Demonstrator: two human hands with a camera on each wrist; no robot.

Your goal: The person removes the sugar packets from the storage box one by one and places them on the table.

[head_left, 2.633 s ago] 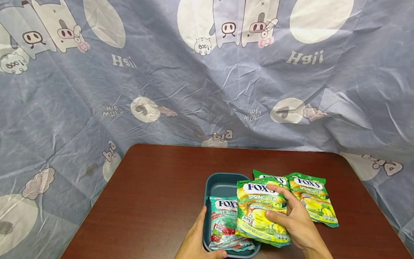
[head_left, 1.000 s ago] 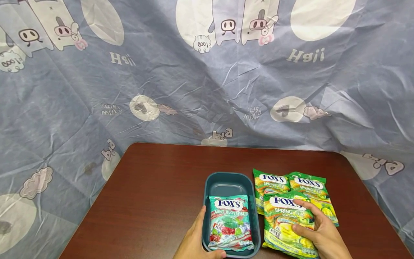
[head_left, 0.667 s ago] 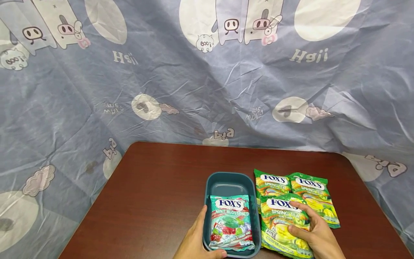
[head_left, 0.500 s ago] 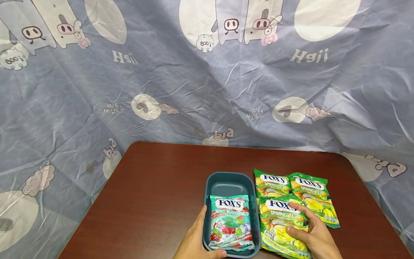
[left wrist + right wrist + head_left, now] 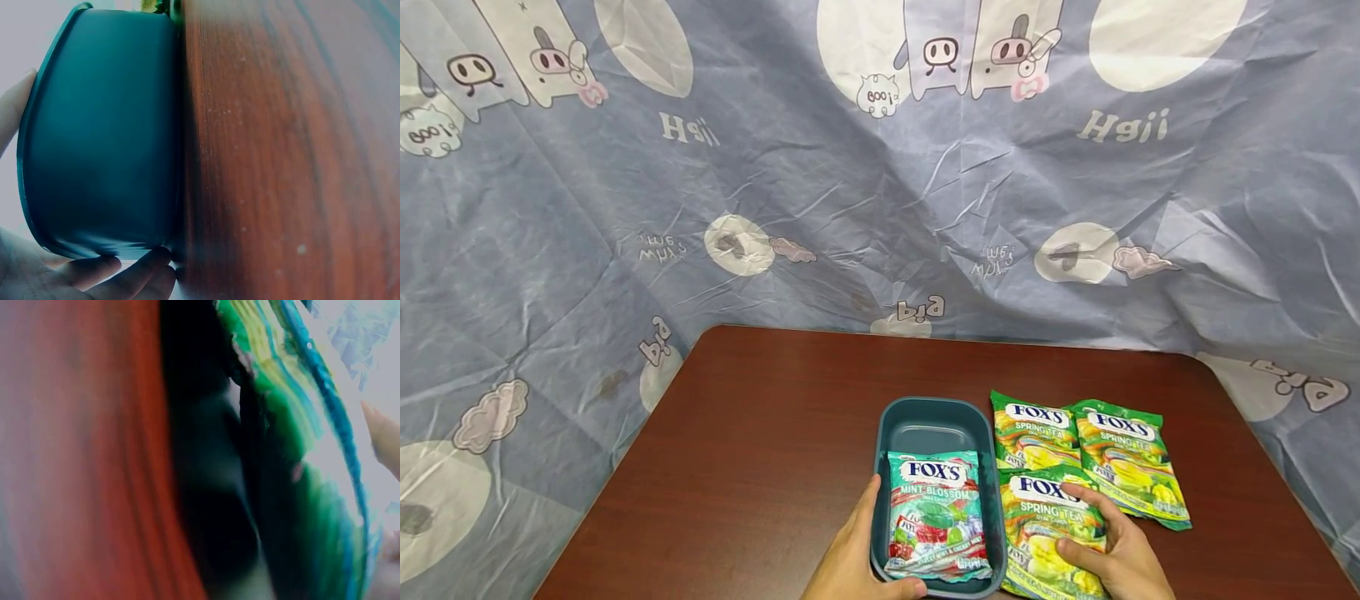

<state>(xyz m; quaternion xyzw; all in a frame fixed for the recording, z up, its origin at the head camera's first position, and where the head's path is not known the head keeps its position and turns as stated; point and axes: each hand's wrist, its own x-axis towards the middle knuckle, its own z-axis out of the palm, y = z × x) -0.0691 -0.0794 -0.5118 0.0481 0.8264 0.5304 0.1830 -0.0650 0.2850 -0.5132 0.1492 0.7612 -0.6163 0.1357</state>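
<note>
Our left hand (image 5: pixel 857 554) grips the teal tub (image 5: pixel 889 414) steady; our right hand (image 5: pixel 1112 554) holds a Spring Tea bag (image 5: pixel 1041 508) at lower right.

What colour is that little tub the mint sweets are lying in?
The tub is dark teal; the head view shows it best.

Head cam looks forward-down over my table (image 5: pixel 760 433). 2 wrist cams sit at tabletop level: left shares the teal tub (image 5: pixel 100 137), right is blurred.

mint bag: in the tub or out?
In. The mint bag lies flat inside the teal tub, filling its near half; the far half is bare.
</note>
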